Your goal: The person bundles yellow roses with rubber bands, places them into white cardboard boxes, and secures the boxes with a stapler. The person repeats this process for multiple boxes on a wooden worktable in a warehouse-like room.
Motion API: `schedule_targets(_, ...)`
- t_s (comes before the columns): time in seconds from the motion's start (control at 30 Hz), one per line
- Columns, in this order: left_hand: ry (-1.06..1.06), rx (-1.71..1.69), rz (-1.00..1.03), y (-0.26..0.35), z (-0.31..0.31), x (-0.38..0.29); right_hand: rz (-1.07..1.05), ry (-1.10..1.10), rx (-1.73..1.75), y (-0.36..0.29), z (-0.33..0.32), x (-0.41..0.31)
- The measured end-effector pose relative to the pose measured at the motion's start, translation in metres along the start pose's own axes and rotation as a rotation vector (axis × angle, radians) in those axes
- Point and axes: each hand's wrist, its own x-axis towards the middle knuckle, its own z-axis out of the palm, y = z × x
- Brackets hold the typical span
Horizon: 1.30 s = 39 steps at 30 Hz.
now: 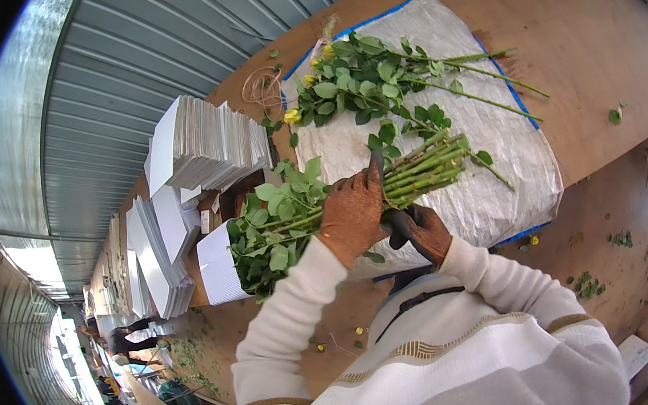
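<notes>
My left hand (355,211), in an orange-brown work glove with dark fingertips, is wrapped around a bunch of green rose stems (426,171). The cut ends point right. Leaves (276,208) spread out left of that hand, and a white corrugated cardboard wrap (223,269) surrounds the flower end, hiding the blooms. Just below the stems, my right hand (428,232), gloved alike, has its fingers bent close to the left fingertips; whether something thin is between them is hidden. Beyond the bunch, loose yellow roses (358,83) lie on a whitish woven sheet (497,181) with blue edging.
Stacks of white cardboard sheets (213,143) stand on the wooden table (549,11) at left. Pink twine (263,88) lies coiled near the corrugated metal wall (158,34). Fallen leaves (586,285) dot the floor. Another person (126,342) is farther off at left.
</notes>
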Motion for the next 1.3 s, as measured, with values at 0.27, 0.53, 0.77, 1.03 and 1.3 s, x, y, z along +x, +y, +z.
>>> schedule_targets(0.27,0.043,-0.011,-0.222,0.008,0.047,0.015,-0.265,0.122,-0.674,-0.004,-0.029,-0.016)
schedule_targets(0.53,0.02,-0.057,-0.304,0.007,0.065,0.025,-0.556,-0.183,-1.068,-0.034,-0.01,-0.089)
schedule_targets(0.77,-0.011,-0.081,-0.301,0.003,0.06,0.03,-0.771,-0.414,-0.923,-0.089,0.034,-0.098)
schedule_targets(1.03,0.13,-0.112,-0.134,0.011,0.031,-0.011,-0.785,-0.544,-1.567,-0.188,-0.033,0.116)
schedule_targets(1.3,0.191,-0.211,-0.202,-0.02,0.018,0.0,-0.133,0.035,-0.223,0.013,-0.023,0.019)
